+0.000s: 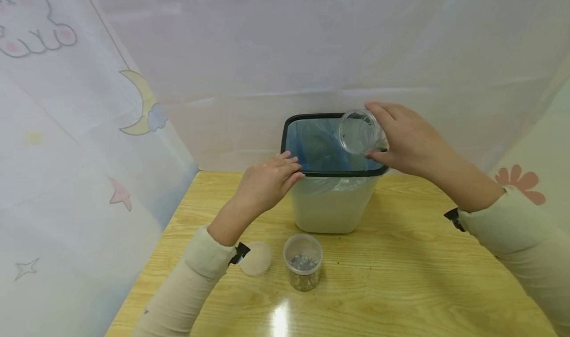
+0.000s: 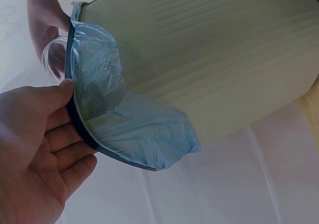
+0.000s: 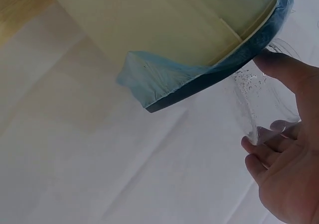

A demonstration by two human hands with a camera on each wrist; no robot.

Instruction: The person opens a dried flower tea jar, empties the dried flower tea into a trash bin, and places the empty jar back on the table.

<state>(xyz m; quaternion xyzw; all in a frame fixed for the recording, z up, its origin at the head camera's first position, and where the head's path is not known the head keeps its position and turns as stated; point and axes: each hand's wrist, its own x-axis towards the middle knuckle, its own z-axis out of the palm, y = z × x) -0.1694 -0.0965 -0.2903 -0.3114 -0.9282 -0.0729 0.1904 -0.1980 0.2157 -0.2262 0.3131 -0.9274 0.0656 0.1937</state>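
My right hand [image 1: 407, 141] grips a clear plastic jar [image 1: 356, 133], tilted over the right part of the bin's opening. Small dark specks cling to the jar's inner wall in the right wrist view. The pale trash bin [image 1: 331, 211] stands upright and has a dark rim with a thin bluish plastic bag [image 2: 149, 127] folded over it. At the bin's near left corner, my left hand [image 1: 269, 181] rests on the rim, its fingers fairly straight and reaching over the edge. In the left wrist view its thumb lies right at the rim.
A second clear jar [image 1: 304, 277] stands lidless in front of the bin, with greyish bits inside. To its left lies a round pale lid [image 1: 257, 259]. Several dark specks dot the wooden table [image 1: 401, 277]. Printed sheeting [image 1: 249, 55] hangs behind and at the sides.
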